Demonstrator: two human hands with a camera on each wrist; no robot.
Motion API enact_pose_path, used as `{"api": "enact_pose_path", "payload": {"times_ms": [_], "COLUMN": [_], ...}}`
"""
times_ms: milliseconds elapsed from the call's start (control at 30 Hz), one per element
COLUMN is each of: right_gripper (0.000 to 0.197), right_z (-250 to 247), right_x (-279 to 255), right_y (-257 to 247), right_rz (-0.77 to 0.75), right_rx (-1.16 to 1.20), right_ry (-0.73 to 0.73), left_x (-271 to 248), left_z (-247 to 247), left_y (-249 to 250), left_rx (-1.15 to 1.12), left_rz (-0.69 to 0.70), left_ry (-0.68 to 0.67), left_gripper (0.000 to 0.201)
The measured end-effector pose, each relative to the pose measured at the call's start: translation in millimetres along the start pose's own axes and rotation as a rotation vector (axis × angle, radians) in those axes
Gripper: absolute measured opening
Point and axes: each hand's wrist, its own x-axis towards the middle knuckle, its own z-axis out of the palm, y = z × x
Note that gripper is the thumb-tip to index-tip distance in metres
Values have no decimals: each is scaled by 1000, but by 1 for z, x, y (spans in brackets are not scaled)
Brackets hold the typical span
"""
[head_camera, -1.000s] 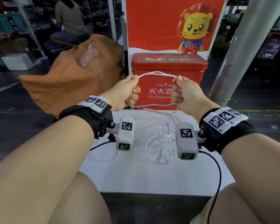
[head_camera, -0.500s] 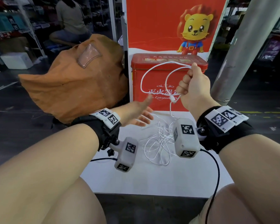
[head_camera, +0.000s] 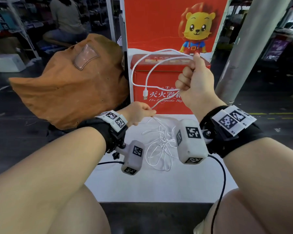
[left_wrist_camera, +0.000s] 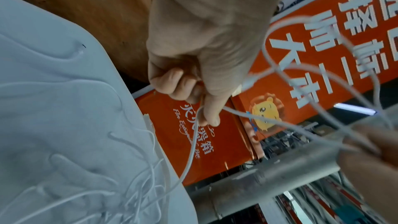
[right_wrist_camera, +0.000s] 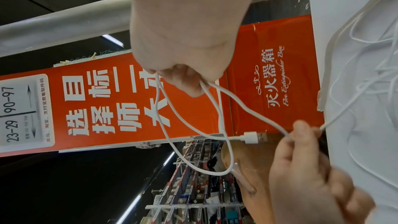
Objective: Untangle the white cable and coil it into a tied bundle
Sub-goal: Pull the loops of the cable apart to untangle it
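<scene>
Two hands at work over one flat white worktop (head_camera: 159, 188), beside one red metal extinguisher box (head_camera: 161, 81). One thin white USB cable (head_camera: 139, 70): two loops gripped in raised right hand (head_camera: 194, 81), plug (head_camera: 145, 94) dangling, tail slanting down-left to left hand (head_camera: 139, 114), fingers (left_wrist_camera: 212, 108) pinching it. Remainder lying tangled on worktop below, nearer left hand. Next loop probably fed up-right.
</scene>
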Motion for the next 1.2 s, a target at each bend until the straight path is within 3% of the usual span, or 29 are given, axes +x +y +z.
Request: {"api": "enact_pose_path", "payload": {"times_ms": [167, 333, 467, 600, 733, 833, 1000, 1200], "right_gripper": [42, 41, 41, 43, 43, 43, 43, 43], "right_z": [-10, -4, -8, -18, -23, -24, -26, -25], "right_x": [6, 3, 4, 6, 6, 6, 6, 6], "right_y": [-1, 1, 1, -2, -6, -10, -13, -8], "right_rz": [-5, -10, -10, 46, 178, 248, 291, 301], "right_rx": [-2, -19, -20, -18, -18, 30, 135, 125], "right_ry": [32, 18, 23, 15, -67, -138, -175, -165], "left_x": [-7, -10, -14, -16, -13, -13, -18, -13], "left_z": [-11, -8, -13, -19, -17, -13, -10, -9], "left_y": [-4, 3, 9, 10, 10, 15, 24, 26], "left_rx": [-96, -222, -529, -614, -535, -655, -818, -885], "left_rz": [-199, -144, -148, -202, -118, -87, -30, 9], "left_ry": [28, 223, 198, 162, 151, 101, -1, 40], "left_gripper": [23, 22, 18, 51, 85, 101, 104, 106]}}
